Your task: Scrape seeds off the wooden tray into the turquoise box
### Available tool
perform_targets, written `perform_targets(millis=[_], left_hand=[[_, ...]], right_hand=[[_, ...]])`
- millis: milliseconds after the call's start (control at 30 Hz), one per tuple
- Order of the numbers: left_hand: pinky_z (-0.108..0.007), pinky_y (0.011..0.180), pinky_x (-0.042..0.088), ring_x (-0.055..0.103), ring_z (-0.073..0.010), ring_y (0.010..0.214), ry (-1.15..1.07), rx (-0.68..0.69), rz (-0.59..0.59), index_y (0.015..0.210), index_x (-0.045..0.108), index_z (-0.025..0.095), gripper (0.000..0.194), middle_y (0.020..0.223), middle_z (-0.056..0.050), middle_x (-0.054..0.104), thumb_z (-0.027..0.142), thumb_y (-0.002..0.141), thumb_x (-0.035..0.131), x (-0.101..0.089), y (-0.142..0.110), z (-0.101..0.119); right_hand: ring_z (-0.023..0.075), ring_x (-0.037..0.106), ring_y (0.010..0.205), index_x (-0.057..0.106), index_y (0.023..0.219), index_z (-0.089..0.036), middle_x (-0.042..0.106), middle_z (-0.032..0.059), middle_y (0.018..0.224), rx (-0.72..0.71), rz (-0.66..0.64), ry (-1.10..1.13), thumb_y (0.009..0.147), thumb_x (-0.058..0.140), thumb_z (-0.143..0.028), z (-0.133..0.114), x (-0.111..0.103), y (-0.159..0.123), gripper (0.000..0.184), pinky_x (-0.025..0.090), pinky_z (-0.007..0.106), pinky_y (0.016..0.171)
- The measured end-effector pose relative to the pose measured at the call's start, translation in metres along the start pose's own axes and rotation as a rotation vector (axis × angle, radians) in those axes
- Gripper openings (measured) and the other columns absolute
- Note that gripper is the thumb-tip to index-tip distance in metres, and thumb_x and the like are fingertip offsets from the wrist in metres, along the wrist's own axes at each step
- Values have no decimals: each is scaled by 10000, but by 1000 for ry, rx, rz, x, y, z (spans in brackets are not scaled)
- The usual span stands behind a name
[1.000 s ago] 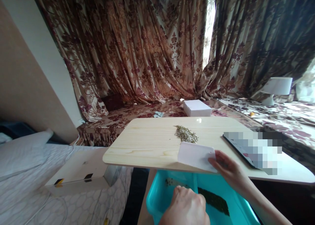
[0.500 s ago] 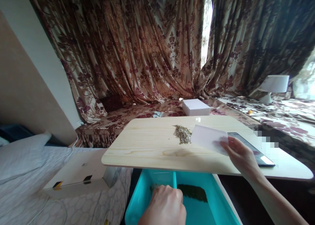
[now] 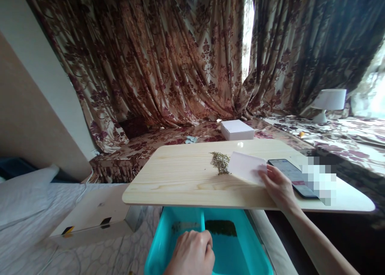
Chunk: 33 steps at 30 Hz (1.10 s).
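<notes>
My right hand (image 3: pixel 279 186) grips the right end of a thin white rectangular sheet (image 3: pixel 246 167), fingers pinching it. The sheet is tilted low over the wooden table (image 3: pixel 171 174), its left edge at a loose pile of small greenish-brown seeds or grains (image 3: pixel 221 162). Below the table's near edge, my left hand (image 3: pixel 192 251) is closed at the middle divider (image 3: pixel 201 218) of a turquoise bin (image 3: pixel 159 235); the fingertips are hidden. Dark green grains (image 3: pixel 221 227) lie in the bin's right compartment. A few dark bits (image 3: pixel 185 226) show in the left one.
A phone or tablet (image 3: pixel 291 178) lies on the table just beyond my right hand. A white box (image 3: pixel 237 129) stands behind the table. To the left, a flat white carton (image 3: pixel 93 210) rests on the bed. A lamp (image 3: pixel 329 100) stands at far right.
My right hand has moved the white sheet slightly left in view. My left hand and the bin also appear shifted left, and the screen on the table now shows lit content.
</notes>
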State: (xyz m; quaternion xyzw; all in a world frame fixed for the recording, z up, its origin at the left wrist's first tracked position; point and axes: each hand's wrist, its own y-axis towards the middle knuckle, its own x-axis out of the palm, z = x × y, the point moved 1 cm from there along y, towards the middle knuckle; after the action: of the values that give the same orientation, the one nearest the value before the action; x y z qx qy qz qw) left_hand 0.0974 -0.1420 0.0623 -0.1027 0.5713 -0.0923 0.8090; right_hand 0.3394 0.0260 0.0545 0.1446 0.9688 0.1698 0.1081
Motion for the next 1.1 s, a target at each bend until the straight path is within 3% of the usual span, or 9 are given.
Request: perform_targets(millis=[133, 233, 367, 467, 633, 867, 1100], left_hand=[[-321, 921, 404, 580, -230, 1033, -39, -5, -17, 1107, 637, 254, 363, 1046, -50, 671, 187, 848, 392, -1, -1, 0], [-335, 948, 387, 560, -244, 1093, -65, -14, -37, 1338, 491, 275, 513, 1131, -61, 649, 205, 835, 419, 3, 3, -4], [-366, 953, 377, 558, -280, 1104, -86, -54, 15, 1487, 268, 204, 671, 1158, -116, 637, 241, 835, 421, 13, 6, -11], [-367, 942, 388, 558, -295, 1107, -133, -74, 58, 1503, 199, 157, 717, 1152, -132, 641, 260, 831, 427, 19, 4, -14], [-334, 983, 366, 526, -271, 1162, -222, -36, 127, 1497, 210, 112, 734, 1253, -139, 593, 268, 816, 437, 23, 0, -18], [-342, 987, 373, 531, -283, 1164, -186, 76, 145, 1463, 304, 81, 718, 1262, -160, 582, 246, 778, 439, 16, 7, -20], [-330, 930, 416, 580, -267, 1073, -170, 88, 125, 1456, 330, 113, 722, 1105, -120, 661, 248, 757, 452, 12, 10, -26]], right_hand=[[255, 718, 808, 647, 883, -210, 763, 70, 767, 3, -25, 48, 665, 644, -370, 0, 2, 0, 270, 558, 355, 771], [260, 716, 833, 651, 890, -188, 762, 79, 789, 16, 1, 78, 639, 658, -379, 4, 2, 1, 316, 556, 351, 781], [261, 716, 837, 661, 908, -173, 761, 85, 821, 25, 57, 92, 647, 667, -369, 8, -2, 4, 326, 559, 342, 760], [262, 717, 831, 673, 882, -181, 762, 84, 832, 34, 54, 91, 632, 678, -352, 9, -4, 6, 303, 562, 338, 754], [271, 712, 869, 670, 856, -188, 761, 86, 868, 59, 71, 66, 621, 667, -345, 10, -5, 7, 283, 548, 352, 802], [276, 706, 888, 668, 806, -197, 759, 93, 881, 85, 86, 8, 612, 653, -327, 3, -8, 6, 234, 539, 339, 809], [262, 704, 854, 680, 789, -197, 755, 81, 855, 71, 81, -5, 609, 639, -312, -3, -8, 4, 217, 536, 324, 788]])
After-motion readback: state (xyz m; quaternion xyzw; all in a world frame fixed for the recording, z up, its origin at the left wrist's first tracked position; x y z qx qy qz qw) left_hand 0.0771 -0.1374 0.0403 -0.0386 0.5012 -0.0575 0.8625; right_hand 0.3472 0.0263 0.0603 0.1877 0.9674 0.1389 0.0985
